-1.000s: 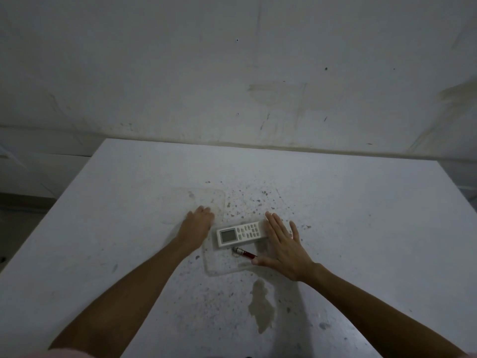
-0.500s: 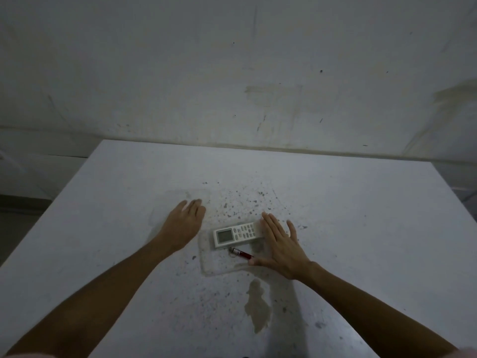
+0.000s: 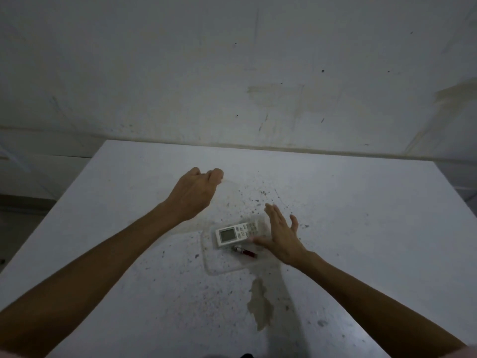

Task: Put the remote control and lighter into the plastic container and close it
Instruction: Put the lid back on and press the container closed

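Note:
A clear plastic container (image 3: 209,264) sits mid-table. Inside it lie a white remote control (image 3: 236,233), screen end to the left, and a small red lighter (image 3: 245,252) just in front of the remote. My right hand (image 3: 281,236) is flat with its fingers apart, pressed against the container's right side, the thumb near the lighter. Behind and left of the container, my left hand (image 3: 196,192) has its fingers curled over the far edge of the faint transparent lid (image 3: 220,202). That edge of the lid looks raised off the table.
The white table (image 3: 361,228) is speckled with dark spots, and a chipped brown patch (image 3: 260,303) lies in front of the container. A stained wall (image 3: 258,73) runs close behind the table's far edge. The floor drops off to the left.
My left hand left the container's left side, reached back onto the lid and closed on its far edge. My right hand stayed at the container's right side.

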